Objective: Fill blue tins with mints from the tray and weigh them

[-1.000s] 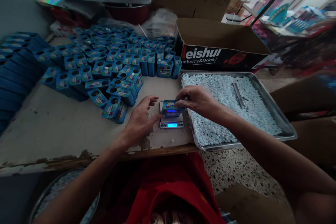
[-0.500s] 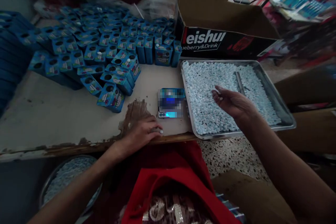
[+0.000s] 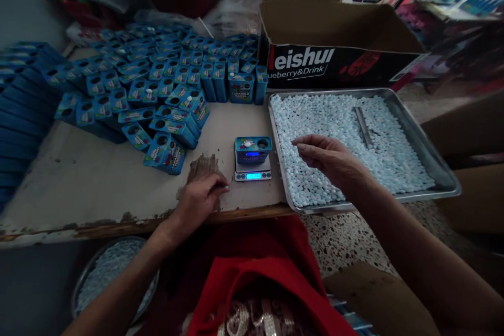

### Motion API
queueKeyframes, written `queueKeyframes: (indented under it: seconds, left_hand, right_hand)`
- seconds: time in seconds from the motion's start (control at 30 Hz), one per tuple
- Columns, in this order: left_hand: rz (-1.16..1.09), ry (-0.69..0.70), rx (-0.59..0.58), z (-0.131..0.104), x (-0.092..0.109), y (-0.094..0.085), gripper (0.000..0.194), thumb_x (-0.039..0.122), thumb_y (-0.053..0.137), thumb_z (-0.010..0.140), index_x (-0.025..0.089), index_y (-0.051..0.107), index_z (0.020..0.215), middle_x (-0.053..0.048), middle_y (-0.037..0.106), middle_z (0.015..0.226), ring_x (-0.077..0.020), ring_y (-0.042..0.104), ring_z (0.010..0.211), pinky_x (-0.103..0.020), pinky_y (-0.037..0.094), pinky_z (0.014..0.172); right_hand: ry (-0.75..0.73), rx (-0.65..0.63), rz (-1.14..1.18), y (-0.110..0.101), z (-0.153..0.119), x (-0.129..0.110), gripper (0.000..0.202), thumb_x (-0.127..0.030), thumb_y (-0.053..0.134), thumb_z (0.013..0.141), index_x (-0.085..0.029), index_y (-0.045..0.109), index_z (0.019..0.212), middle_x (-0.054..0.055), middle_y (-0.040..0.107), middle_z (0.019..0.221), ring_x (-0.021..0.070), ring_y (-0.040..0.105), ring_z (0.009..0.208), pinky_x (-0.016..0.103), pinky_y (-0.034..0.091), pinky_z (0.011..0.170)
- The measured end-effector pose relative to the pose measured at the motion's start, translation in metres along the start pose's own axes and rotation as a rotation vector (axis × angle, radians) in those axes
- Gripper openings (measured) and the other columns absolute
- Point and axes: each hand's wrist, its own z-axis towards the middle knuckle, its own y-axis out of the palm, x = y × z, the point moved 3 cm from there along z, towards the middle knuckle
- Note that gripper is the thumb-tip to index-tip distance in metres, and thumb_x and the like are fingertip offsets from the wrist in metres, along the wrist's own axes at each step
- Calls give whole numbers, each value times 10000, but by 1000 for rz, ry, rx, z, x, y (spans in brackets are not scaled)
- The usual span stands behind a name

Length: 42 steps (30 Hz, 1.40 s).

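Note:
My left hand (image 3: 201, 195) rests near the table's front edge, its fingers curled together; a small pale spot shows at the fingertips, too small to name. Over the left part of a metal tray (image 3: 447, 189), my right hand (image 3: 328, 157) holds thumb and fingers pinched, and whatever is between them is hidden. Many small pale-blue candies (image 3: 315, 115) fill the tray. Between the hands, a small digital scale (image 3: 253, 176) with a lit display carries a blue tin (image 3: 252, 153). The tin has a round opening in its top, with a white candy beside it.
Many blue tins (image 3: 169, 115) stand across the table's left and back. An open cardboard box (image 3: 338, 65) sits behind the tray. A metal strip (image 3: 363, 127) lies on the candies. Below the table's left edge is a round bowl (image 3: 114, 268) of candies.
My right hand has moved left over the tray toward the scale, its fingers now straighter. My left hand has shifted left, away from the scale. The view has shifted slightly.

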Motion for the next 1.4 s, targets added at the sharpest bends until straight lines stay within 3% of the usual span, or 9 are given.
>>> queueKeyframes:
  seconds: [0.13,0.23,0.47,0.67,0.83,0.97,1.13,1.27,1.4]
  left_hand:
    - [56,-38,215,21,13,-36,92,295,637,937,212,676,944,-26,717,904,-175,676,834,-300,554,839]
    - [68,-28,304,43,28,-48,93,299,652,928,209,676,940,-16,711,913,-159,665,835,-280,546,837]
    - [58,-56,390,58,30,-53,92,297,672,905,207,667,924,-12,698,891,-155,658,827,-278,541,815]
    - [-27,-145,402,42,10,-62,91,294,680,898,208,672,928,-2,702,874,-150,671,818,-276,541,820]
    - [-45,-125,398,48,12,-63,99,296,694,894,210,678,940,-1,702,904,-146,671,834,-274,538,830]
    - [-47,-83,354,65,30,-56,83,288,685,901,210,678,926,-9,695,916,-161,652,855,-303,540,857]
    - [-71,70,175,101,63,-28,41,227,687,896,195,680,921,-42,690,1011,-210,632,997,-384,518,965]
    - [-59,103,41,118,71,-10,58,159,708,873,185,692,921,-64,684,1048,-237,623,1057,-431,496,1018]
    - [-24,125,-3,117,69,-9,336,217,790,832,185,666,1143,-93,677,1171,-265,623,1144,-431,509,1038]
  right_hand:
    - [-79,20,-78,-1,1,-4,254,-409,806,844,-200,775,984,-14,564,725,88,403,591,240,339,530]
    - [-157,39,-145,8,1,-10,258,-427,775,864,-194,754,971,-27,545,695,91,392,575,248,330,527]
    - [-474,-2,-611,64,15,-33,153,-324,703,928,-194,783,939,-25,590,639,111,485,583,270,345,582]
    - [-537,12,-985,96,25,-41,171,-304,700,933,-218,808,1034,23,709,726,153,590,656,279,343,618]
    - [-532,6,-1132,110,34,-45,170,-289,681,928,-245,819,1017,34,727,752,182,620,701,290,336,627]
    - [-481,14,-940,92,37,-45,113,-289,721,887,-216,804,866,29,683,722,152,559,650,288,334,614]
    - [-246,0,-213,46,35,-36,303,-501,780,842,-201,757,876,-46,487,586,93,356,511,257,273,496]
    - [-92,69,112,16,29,-24,333,-468,862,761,-196,713,882,-90,345,573,72,255,492,237,187,436]
    - [-18,79,206,7,25,-14,347,-443,903,719,-197,685,831,-86,318,594,62,244,495,208,189,406]
